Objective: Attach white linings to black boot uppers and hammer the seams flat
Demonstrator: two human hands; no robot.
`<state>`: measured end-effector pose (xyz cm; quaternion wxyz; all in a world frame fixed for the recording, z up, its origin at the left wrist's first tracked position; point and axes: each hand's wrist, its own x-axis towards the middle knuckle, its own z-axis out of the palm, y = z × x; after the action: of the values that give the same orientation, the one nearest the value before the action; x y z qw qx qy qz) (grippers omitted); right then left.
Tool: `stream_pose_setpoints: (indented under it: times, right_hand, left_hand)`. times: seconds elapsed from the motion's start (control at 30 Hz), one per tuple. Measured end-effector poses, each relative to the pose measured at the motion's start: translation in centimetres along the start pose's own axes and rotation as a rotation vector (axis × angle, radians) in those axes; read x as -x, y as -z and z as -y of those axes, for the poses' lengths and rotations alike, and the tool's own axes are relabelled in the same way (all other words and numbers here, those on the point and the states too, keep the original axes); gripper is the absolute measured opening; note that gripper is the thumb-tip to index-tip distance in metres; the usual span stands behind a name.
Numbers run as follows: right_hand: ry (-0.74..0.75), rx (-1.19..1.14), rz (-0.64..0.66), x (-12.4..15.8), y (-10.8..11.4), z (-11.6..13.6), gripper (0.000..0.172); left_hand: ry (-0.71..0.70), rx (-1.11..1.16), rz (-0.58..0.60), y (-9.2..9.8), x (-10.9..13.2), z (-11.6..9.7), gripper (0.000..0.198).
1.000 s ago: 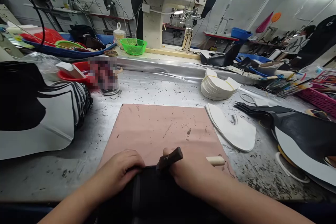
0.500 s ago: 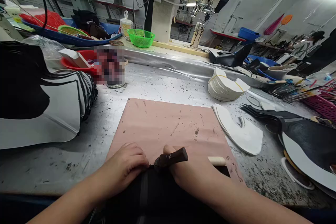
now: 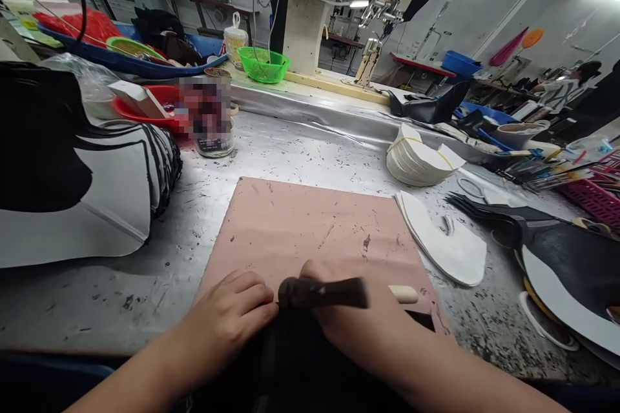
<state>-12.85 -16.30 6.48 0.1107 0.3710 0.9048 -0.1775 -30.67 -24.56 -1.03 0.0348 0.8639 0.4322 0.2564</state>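
My right hand [image 3: 353, 303] is wrapped round a hammer [image 3: 324, 293]. The hammer's dark head shows over the fingers, and the pale end of its wooden handle pokes out on the far side of the hand. Beneath it lies a black piece of leather-like material [image 3: 295, 348] at the near edge of a pink mat [image 3: 310, 219]. Its corner shows by my right forearm. My left hand [image 3: 237, 310] is closed, fingers together, on the left edge of the black piece, just beside the hammer head. The fingertips are partly hidden.
A stack of black-and-white cut pieces [image 3: 111, 193] stands at the left. On the right are white curved pieces [image 3: 445, 239], a banded white stack [image 3: 421, 158] and black pieces [image 3: 562, 251]. Behind are a jar [image 3: 216, 144], a green basket [image 3: 264, 66] and a sewing machine [image 3: 371, 58].
The hammer head has swung from a tilt to nearly level, and is blurred by motion. My left hand stays at the edge of the black piece. The view has shifted slightly.
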Motion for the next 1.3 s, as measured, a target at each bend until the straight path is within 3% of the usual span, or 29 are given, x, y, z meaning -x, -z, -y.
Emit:
stream_pose_setpoints:
  times: [0.23, 0.33, 0.43, 0.5, 0.67, 0.83, 0.87, 1.0, 1.03, 1.2, 1.3]
  right_hand:
    - [0.056, 0.124, 0.059, -0.1, 0.0, 0.8, 0.015]
    - [0.07, 0.136, 0.085, -0.3, -0.1, 1.1, 0.016]
    - [0.099, 0.162, 0.058, -0.3, 0.0, 1.1, 0.02]
    - [0.119, 0.152, 0.028, -0.2, 0.1, 0.8, 0.02]
    - [0.073, -0.029, -0.108, 0.0, 0.0, 0.3, 0.024]
    - [0.165, -0.007, 0.11, -0.1, 0.4, 0.6, 0.017]
    - [0.171, -0.039, 0.094, 0.0, 0.7, 0.5, 0.017]
    - [0.036, -0.194, -0.218, 0.9, 2.2, -0.4, 0.019]
    - [0.002, -0.181, -0.246, 1.0, 2.3, -0.5, 0.019]
    - [-0.065, 0.084, 0.042, 0.7, 0.5, 0.2, 0.02]
    - [-0.074, 0.132, 0.091, 0.3, -0.7, 0.5, 0.018]
  left_hand:
    - [0.02, 0.049, -0.013, -0.3, 0.3, 0.2, 0.022]
    - [0.189, 0.119, -0.002, 0.2, 0.7, 0.5, 0.013]
    - [0.329, 0.222, 0.083, 0.8, 1.1, 0.7, 0.009]
    - [0.313, 0.274, 0.101, 0.9, 1.3, 0.6, 0.016]
    - [0.165, 0.084, -0.05, 0.2, 1.7, -0.2, 0.024]
    - [0.139, 0.041, -0.05, 0.2, 1.9, -0.4, 0.024]
    - [0.149, 0.053, -0.049, 0.2, 2.0, -0.4, 0.024]
    - [0.162, 0.062, -0.056, 0.3, 2.1, -0.4, 0.022]
    - [0.166, 0.068, -0.05, 0.4, 2.0, -0.5, 0.023]
    - [0.243, 0.041, 0.071, 0.6, 0.7, -0.7, 0.016]
    - [0.235, -0.103, 0.099, 0.0, -0.4, -0.4, 0.019]
